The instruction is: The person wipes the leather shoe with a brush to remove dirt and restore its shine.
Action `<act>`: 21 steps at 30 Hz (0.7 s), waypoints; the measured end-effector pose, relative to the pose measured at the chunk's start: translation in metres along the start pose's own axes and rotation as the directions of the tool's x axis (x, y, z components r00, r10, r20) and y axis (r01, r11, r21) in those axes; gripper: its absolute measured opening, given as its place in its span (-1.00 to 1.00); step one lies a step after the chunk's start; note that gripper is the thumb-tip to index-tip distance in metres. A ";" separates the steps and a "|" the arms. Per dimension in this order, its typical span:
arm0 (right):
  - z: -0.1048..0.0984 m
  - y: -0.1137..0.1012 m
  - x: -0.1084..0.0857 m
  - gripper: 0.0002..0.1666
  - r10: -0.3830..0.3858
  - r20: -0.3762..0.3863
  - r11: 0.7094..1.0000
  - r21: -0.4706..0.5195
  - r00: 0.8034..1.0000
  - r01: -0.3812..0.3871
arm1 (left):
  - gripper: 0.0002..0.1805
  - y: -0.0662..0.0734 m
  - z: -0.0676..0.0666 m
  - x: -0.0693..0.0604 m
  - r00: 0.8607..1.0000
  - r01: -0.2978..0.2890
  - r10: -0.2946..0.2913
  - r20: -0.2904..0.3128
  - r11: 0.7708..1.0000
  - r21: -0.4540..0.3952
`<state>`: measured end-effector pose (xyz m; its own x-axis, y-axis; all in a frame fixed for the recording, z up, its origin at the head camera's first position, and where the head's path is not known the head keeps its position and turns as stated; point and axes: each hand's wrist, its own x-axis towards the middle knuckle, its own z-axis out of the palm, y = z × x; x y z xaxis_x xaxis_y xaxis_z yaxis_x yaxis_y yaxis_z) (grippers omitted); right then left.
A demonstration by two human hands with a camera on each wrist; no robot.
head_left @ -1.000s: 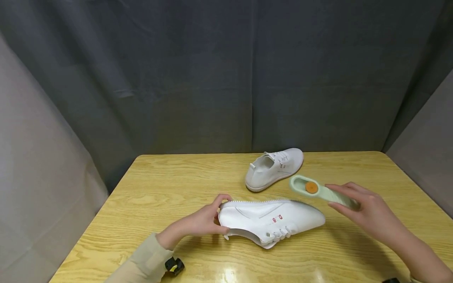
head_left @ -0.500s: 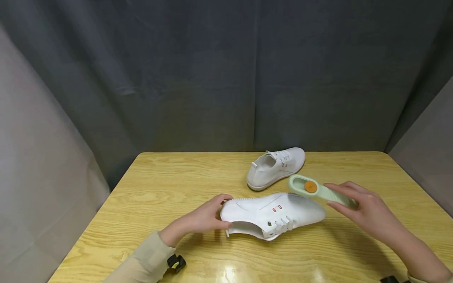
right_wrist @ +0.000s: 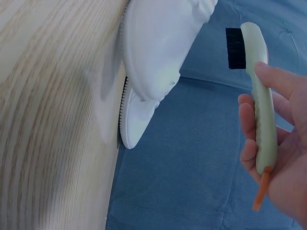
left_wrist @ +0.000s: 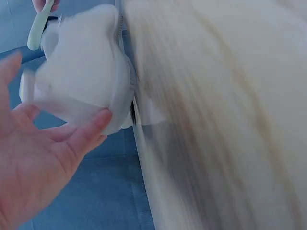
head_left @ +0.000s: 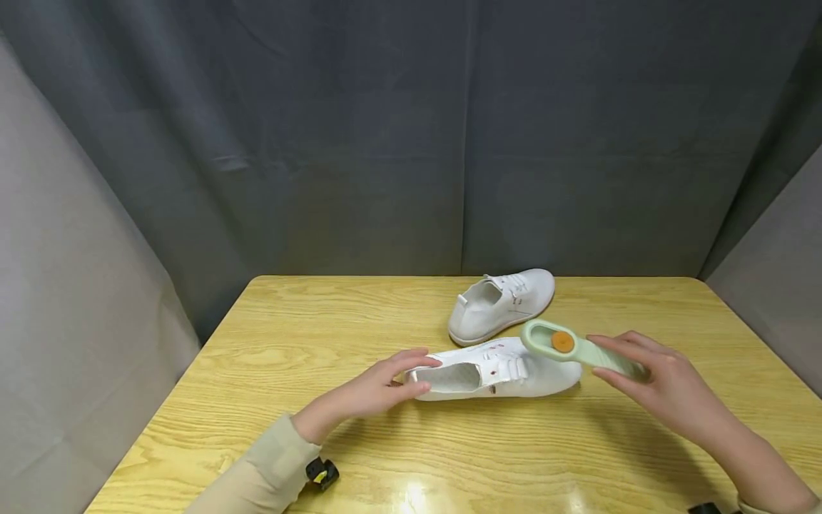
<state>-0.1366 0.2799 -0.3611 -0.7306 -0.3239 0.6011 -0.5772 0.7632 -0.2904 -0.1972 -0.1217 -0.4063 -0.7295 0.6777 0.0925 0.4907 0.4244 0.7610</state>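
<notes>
A white lace-up shoe (head_left: 546, 377) sits sole down on the wooden table, toe to the right. My left hand (head_left: 377, 385) is at its heel, fingers on the far side and thumb on the near side. In the left wrist view a fingertip touches the heel (left_wrist: 84, 72), which is slightly blurred. My right hand (head_left: 671, 378) grips a pale green brush (right_wrist: 264, 115) above the shoe's toe. Its black bristles (right_wrist: 236, 48) face down, and an orange disc (head_left: 563, 342) shows on its top. The right wrist view shows an orange tab (right_wrist: 261, 189) at the handle's end.
Behind the near shoe stands a second white shoe (head_left: 501, 305), upright, toe toward the back right. Wooden table (head_left: 282, 335) surrounds both. A dark grey curtain (head_left: 353, 143) hangs behind the table, and pale cloth (head_left: 83, 285) hangs at the left.
The near shoe has turned from lying on its side to standing on its sole, its opening now facing up. My left hand turned with it. The right hand and brush have barely moved.
</notes>
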 end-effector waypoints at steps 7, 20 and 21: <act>-0.001 0.001 -0.001 -0.38 -0.021 -0.011 1.000 0.015 1.000 0.021 | -0.41 0.002 0.004 0.001 0.999 0.020 -0.022 0.049 0.999 0.043; -0.004 0.002 -0.005 -0.40 0.003 -0.007 1.000 0.014 1.000 -0.003 | -0.42 0.005 0.007 0.004 0.998 0.050 -0.051 0.046 0.998 0.029; -0.004 0.002 -0.006 -0.41 0.007 -0.007 1.000 0.012 1.000 -0.007 | -0.44 0.004 0.007 0.004 0.999 0.043 -0.043 0.030 0.999 0.022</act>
<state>-0.1323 0.2856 -0.3622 -0.7323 -0.3146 0.6040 -0.5765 0.7585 -0.3038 -0.1948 -0.1125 -0.4076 -0.7352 0.6767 0.0398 0.4695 0.4661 0.7499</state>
